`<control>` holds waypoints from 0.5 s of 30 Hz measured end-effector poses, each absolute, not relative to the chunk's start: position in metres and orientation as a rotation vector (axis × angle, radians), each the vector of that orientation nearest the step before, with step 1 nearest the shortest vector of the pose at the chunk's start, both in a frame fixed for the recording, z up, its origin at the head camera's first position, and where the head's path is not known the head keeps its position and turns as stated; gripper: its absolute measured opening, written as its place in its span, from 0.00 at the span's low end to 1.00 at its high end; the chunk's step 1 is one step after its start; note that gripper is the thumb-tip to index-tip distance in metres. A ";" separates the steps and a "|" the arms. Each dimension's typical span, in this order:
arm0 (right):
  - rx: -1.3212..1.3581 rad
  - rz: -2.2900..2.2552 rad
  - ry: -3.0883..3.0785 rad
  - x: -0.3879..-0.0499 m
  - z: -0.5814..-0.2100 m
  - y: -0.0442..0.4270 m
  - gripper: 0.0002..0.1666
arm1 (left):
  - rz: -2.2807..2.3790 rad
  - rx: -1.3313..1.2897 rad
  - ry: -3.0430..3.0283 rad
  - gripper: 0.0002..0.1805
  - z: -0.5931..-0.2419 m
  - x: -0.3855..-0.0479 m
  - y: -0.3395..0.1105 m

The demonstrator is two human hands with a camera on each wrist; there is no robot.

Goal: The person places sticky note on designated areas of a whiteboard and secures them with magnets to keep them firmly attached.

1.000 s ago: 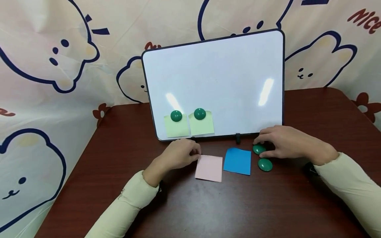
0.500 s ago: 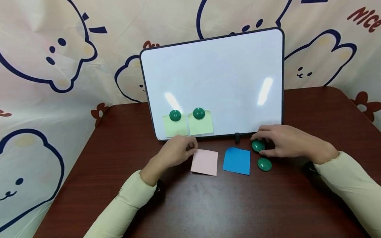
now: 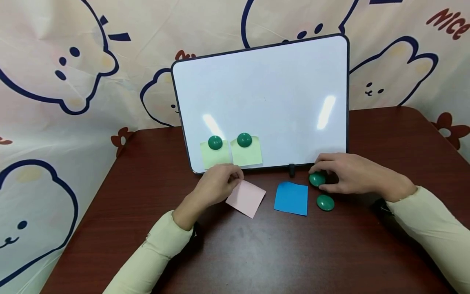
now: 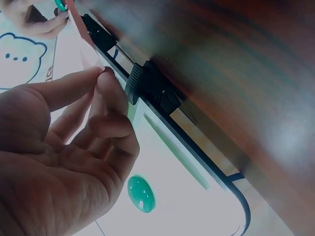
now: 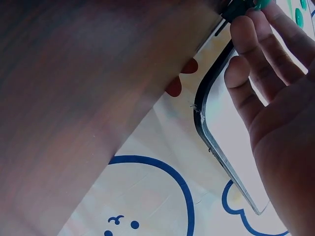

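Observation:
My left hand (image 3: 217,184) pinches the top corner of a pink note (image 3: 247,199) between thumb and fingertips; the note is tilted over the table. In the left wrist view the left hand (image 4: 74,142) has its thumb and forefinger tips together at the note's edge. My right hand (image 3: 354,175) grips a green round magnet (image 3: 317,179) with thumb and fingers, near the whiteboard's lower right edge. A second green magnet (image 3: 325,202) lies just below it. Between the hands a blue note (image 3: 291,199) lies on the table.
The whiteboard (image 3: 264,98) stands tilted at the back of the table (image 3: 264,253). Two pale green notes hang at its lower left under green magnets (image 3: 215,142). A black clip (image 3: 291,170) sits at its bottom edge. Behind is a patterned cloth (image 3: 147,32).
The pink note has moved up and left with my left hand and turned, its lower end swinging left. My right hand has stayed nearly still around the upper magnet.

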State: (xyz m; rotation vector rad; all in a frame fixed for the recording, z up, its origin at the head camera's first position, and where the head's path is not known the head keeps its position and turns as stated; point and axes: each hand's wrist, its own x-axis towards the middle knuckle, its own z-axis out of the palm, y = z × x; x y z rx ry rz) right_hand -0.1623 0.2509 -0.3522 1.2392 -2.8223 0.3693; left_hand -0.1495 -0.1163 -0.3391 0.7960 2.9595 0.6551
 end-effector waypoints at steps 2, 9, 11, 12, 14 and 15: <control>1.255 0.380 -2.809 -0.163 -0.353 0.252 0.21 | 0.684 0.791 2.973 0.07 -0.339 -0.150 -0.116; 1.278 0.459 -2.796 -0.162 -0.354 0.254 0.23 | 0.805 0.729 2.983 0.03 -0.336 -0.151 -0.114; 1.280 0.454 -2.792 -0.162 -0.355 0.254 0.23 | 0.837 0.714 2.994 0.03 -0.335 -0.151 -0.113; 1.283 0.451 -2.789 -0.162 -0.355 0.254 0.23 | 0.850 0.703 3.003 0.03 -0.335 -0.151 -0.113; 1.289 0.442 -2.786 -0.162 -0.354 0.253 0.23 | 0.886 0.680 3.021 0.03 -0.334 -0.152 -0.112; 1.292 0.436 -2.786 -0.163 -0.354 0.252 0.23 | 0.905 0.672 3.032 0.03 -0.333 -0.152 -0.111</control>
